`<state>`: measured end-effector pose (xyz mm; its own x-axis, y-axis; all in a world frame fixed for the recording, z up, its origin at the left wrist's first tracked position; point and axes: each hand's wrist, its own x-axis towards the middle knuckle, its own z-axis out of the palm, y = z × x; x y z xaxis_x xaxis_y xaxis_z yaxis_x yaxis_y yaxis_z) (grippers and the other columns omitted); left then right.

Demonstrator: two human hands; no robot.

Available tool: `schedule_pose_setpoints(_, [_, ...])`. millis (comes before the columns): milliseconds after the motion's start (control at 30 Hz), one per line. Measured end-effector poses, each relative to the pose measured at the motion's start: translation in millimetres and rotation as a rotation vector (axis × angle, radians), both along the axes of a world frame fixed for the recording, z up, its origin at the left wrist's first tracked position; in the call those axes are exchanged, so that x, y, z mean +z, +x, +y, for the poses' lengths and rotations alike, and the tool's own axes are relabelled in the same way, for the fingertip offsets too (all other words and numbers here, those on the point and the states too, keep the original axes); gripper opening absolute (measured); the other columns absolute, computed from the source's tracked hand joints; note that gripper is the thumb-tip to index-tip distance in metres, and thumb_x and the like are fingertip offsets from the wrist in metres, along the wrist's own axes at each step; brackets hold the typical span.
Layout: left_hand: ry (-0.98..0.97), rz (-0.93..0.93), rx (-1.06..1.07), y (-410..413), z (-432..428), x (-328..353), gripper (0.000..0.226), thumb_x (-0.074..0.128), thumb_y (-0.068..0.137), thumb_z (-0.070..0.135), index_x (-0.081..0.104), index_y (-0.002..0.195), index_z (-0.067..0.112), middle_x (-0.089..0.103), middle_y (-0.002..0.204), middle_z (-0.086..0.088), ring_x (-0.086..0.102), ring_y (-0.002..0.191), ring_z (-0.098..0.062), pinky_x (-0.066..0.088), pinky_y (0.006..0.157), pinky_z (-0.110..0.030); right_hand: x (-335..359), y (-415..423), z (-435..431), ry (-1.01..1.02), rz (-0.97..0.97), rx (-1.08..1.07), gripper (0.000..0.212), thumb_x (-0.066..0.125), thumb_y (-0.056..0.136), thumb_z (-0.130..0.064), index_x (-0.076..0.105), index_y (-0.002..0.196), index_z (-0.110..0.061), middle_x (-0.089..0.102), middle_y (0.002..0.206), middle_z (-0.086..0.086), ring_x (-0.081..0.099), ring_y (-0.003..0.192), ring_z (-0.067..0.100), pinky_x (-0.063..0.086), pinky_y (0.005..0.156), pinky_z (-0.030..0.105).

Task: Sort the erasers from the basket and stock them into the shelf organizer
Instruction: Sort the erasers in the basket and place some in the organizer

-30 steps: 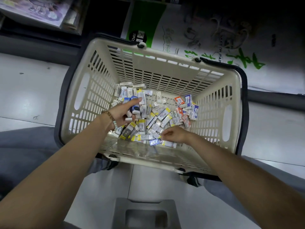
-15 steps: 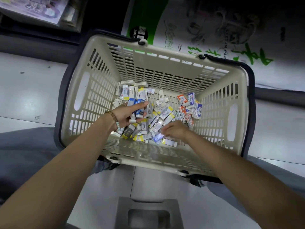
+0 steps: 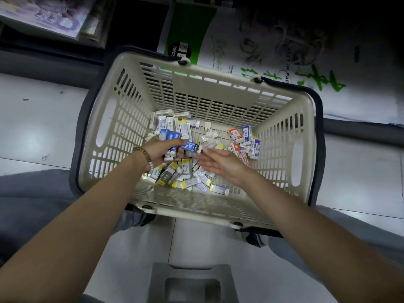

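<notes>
Right hand (image 3: 218, 164) now upturned beside two blue erasers (image 3: 191, 146)

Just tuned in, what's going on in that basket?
A person is sorting loose erasers in the basket. The left hand grips a few blue erasers, and one of them sticks out toward the right hand. The right hand's straight fingers reach that eraser's end. The rest lie piled on the basket's floor. No shelf organizer is in view.
</notes>
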<state>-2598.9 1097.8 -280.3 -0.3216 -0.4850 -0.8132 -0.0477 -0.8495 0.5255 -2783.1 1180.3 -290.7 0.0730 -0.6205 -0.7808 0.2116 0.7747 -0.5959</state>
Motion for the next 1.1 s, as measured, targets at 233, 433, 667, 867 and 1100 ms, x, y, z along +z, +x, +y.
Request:
schedule_pose_setpoints(233, [0.044, 0.072, 0.21, 3, -11, -4, 0.006, 0.067, 0.083, 0.008, 0.061, 0.085, 0.008, 0.063, 0.058, 0.001, 0.058, 0.049, -0.005, 0.05, 0.047, -0.015, -48, 3, 33, 0.11, 0.348, 0.707, 0.033, 0.047, 0.098, -0.014, 0.055, 0.129, -0.007, 0.05, 0.139, 0.01, 0.046, 0.129, 0.024, 0.034, 0.109, 0.033])
schedule_pose_setpoints(433, [0.072, 0.069, 0.191, -1, -10, -4, 0.008, 0.067, 0.083, 0.008, 0.059, 0.086, 0.007, 0.062, 0.055, 0.001, 0.059, 0.049, -0.007, 0.05, 0.047, -0.017, -53, -13, 27, -0.016, 0.647, 0.88, 0.042, 0.044, 0.098, -0.014, 0.042, 0.14, -0.01, 0.029, 0.151, 0.011, 0.031, 0.138, 0.026, 0.027, 0.113, 0.034])
schedule_pose_setpoints(667, [0.088, 0.084, 0.213, -2, -9, 0, 0.007, 0.066, 0.085, 0.01, 0.059, 0.086, 0.009, 0.061, 0.053, 0.001, 0.057, 0.047, -0.006, 0.049, 0.046, -0.016, -56, 13, 32, 0.036, 0.567, 0.752, 0.034, 0.07, 0.084, -0.028, 0.066, 0.106, -0.003, 0.064, 0.108, 0.014, 0.059, 0.107, 0.027, 0.046, 0.091, 0.033])
schedule_pose_setpoints(867, [0.126, 0.109, 0.25, -4, -10, 3, 0.008, 0.065, 0.085, 0.009, 0.057, 0.087, 0.01, 0.061, 0.053, 0.002, 0.058, 0.047, -0.005, 0.05, 0.045, -0.015, -65, 28, 28, 0.149, 0.581, 0.697, 0.042, 0.072, 0.08, -0.035, 0.07, 0.1, 0.002, 0.066, 0.115, 0.014, 0.06, 0.109, 0.025, 0.048, 0.094, 0.035])
schedule_pose_setpoints(1100, [0.092, 0.126, 0.25, -3, -11, 8, 0.008, 0.065, 0.084, 0.009, 0.062, 0.09, 0.014, 0.064, 0.058, 0.002, 0.06, 0.049, -0.006, 0.051, 0.048, -0.016, -29, -6, 9, 0.197, 0.341, 0.581, 0.046, 0.068, 0.085, -0.01, 0.053, 0.127, 0.001, 0.066, 0.112, 0.019, 0.062, 0.072, 0.012, 0.053, 0.071, 0.021])
